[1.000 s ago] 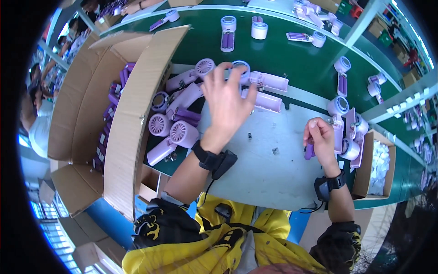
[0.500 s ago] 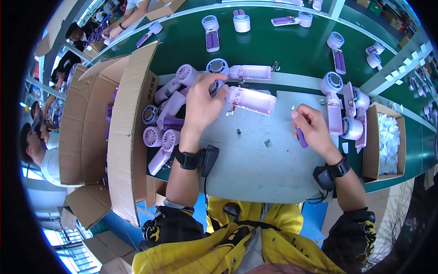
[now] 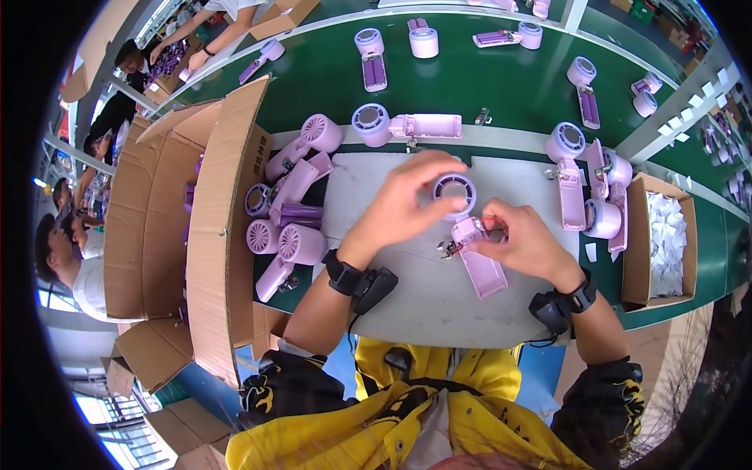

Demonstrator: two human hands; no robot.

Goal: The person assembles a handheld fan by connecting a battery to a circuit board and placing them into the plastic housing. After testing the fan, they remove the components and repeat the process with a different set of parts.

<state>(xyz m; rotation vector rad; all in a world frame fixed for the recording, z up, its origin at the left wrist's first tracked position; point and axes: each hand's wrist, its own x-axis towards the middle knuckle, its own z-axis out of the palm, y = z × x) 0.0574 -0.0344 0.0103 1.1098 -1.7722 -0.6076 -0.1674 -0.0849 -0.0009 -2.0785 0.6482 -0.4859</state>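
Note:
A pale purple handheld fan (image 3: 482, 270) is tilted above the grey mat (image 3: 407, 305), its open handle shell pointing toward me. My left hand (image 3: 407, 200) grips its round head (image 3: 454, 194), with the thumb across the front. A small circuit board (image 3: 448, 249) hangs from the fan's neck on the left side. At that neck, the fingers of my right hand (image 3: 521, 239) are pinched together; what lies between them is hidden. Beyond my left hand, another fan (image 3: 371, 125) with an open handle lies along the mat's far edge.
Several fan bodies (image 3: 301, 243) are piled at left beside a tall cardboard box (image 3: 227, 235). More open fans (image 3: 570, 188) lie at right, by a carton (image 3: 634, 258) of white paper pieces. Further fans rest on the green belt (image 3: 470, 78). Other people work at far left.
My left hand has brought the fan rightward and nearer, turning its handle toward me. My right hand has moved in to the fan's neck. Fans on the belt have shifted slightly right.

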